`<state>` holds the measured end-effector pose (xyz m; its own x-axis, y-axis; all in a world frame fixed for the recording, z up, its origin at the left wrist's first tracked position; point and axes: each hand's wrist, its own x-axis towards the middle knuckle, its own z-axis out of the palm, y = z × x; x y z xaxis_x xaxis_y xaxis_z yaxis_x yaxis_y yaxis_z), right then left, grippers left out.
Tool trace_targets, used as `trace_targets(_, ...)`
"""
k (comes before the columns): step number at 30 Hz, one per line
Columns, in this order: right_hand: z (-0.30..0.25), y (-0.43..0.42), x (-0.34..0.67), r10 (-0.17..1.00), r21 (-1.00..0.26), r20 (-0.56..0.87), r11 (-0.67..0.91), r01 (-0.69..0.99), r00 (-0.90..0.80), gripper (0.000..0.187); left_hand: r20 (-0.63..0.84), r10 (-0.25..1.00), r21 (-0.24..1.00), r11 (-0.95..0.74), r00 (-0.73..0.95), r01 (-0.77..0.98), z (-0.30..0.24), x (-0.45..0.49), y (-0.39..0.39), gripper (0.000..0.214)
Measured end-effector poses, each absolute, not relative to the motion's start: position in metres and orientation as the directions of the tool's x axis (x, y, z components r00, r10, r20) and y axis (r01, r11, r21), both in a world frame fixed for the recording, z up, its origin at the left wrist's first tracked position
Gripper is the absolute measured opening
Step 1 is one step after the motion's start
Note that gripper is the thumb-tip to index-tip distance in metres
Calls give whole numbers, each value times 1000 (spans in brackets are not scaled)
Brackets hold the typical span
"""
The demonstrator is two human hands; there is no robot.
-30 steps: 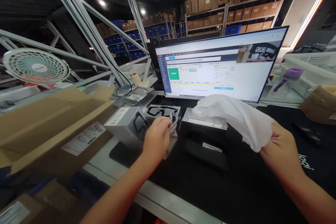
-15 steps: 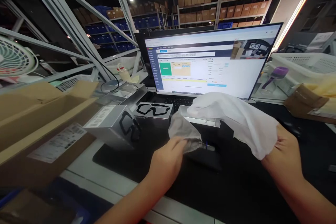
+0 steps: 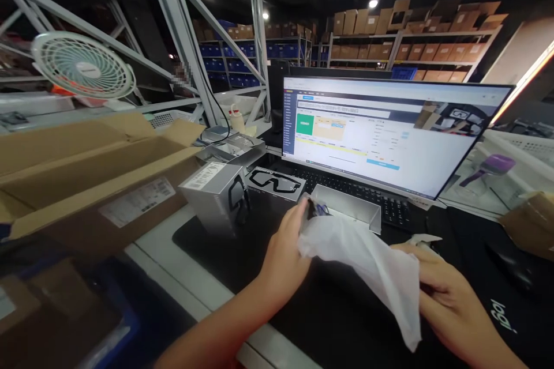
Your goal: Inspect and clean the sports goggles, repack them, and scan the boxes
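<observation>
A round fan (image 3: 86, 66) appears left of a lit monitor (image 3: 381, 147).

Black mat (image 3: 242, 268) on a pale bench (image 3: 168, 268), silver box (image 3: 205, 202) on the mat.

A bare left hand (image 3: 283, 253) and a bare right hand (image 3: 445, 291).
From where I stand, the left forearm (image 3: 216, 328) lies toward seven o'clock, a long, smooth stretch that slims down to the wrist, uncovered as far as it shows. The left hand, near six o'clock, has a gently rounded back and slender fingers, some of them hidden. Around four o'clock the right forearm (image 3: 491, 337) shows for a shorter length, also uncovered; the right hand there is broad across the back, its nails too blurred to make out.
</observation>
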<state>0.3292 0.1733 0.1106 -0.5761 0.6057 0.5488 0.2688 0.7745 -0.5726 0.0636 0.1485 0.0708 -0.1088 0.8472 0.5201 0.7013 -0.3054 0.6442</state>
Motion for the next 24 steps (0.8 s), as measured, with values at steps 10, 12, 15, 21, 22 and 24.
trace_targets(10,77,178,316,284,13,725,905,425,-627,22,613,775,602,-330,-156,728,58,74,137,50)
trace_targets(12,75,177,316,184,135,678,920,367,-711,26,641,750,551,-301,-164,779,52,74,134,38)
trace_targets(15,79,174,315,158,180,583,931,317,-797,32,682,718,451,-264,-138,852,46,71,127,25)
trace_targets(21,87,167,311,210,156,498,933,325,-841,42,575,805,404,-127,-143,906,40,66,114,28)
trace_targets(22,86,167,310,204,157,489,936,316,-848,43,535,830,408,-92,-156,909,39,65,113,34)
trace_targets(24,84,168,311,201,151,473,941,303,-858,43,445,879,398,-25,-170,917,38,63,112,49)
